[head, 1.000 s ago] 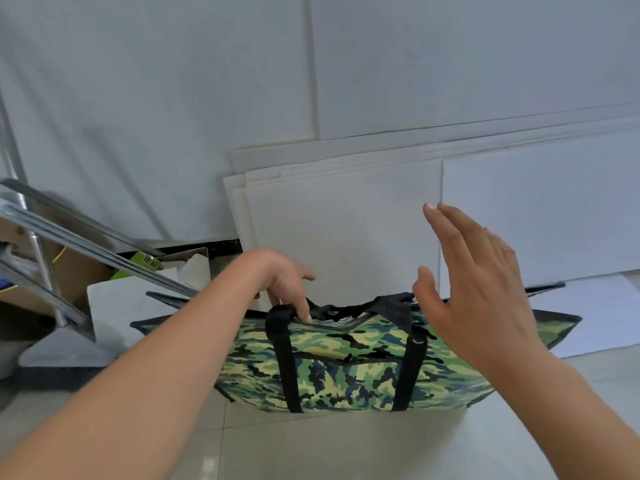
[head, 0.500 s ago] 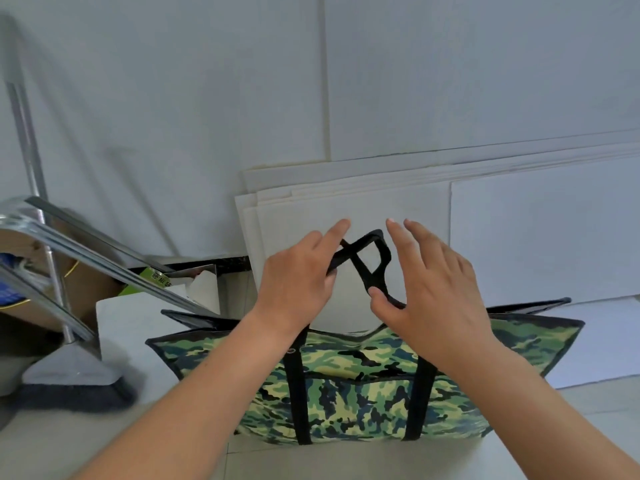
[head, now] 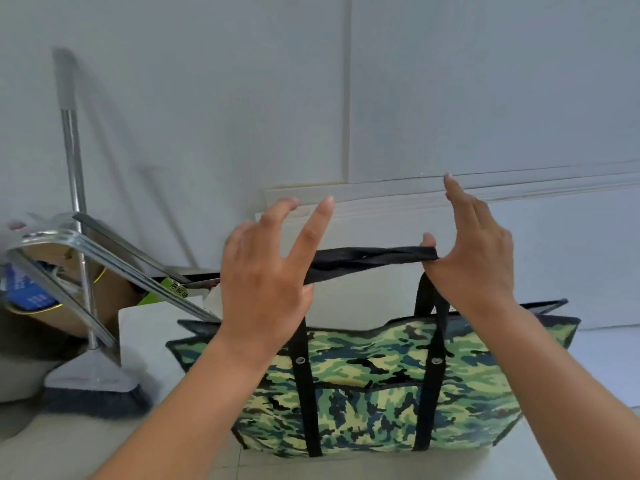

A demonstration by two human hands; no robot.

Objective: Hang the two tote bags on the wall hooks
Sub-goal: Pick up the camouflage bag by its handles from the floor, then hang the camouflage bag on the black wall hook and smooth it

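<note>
The camouflage bag (head: 374, 386) stands on the floor against white boards leaning on the wall, its black straps (head: 372, 259) pulled level between both hands. The left hand (head: 266, 275) and right hand (head: 474, 258) each pinch a strap end under the thumb, fingers spread open above. The bag looks light and floppy, so the straps' middle is probably the best hold; no hooks show.
</note>
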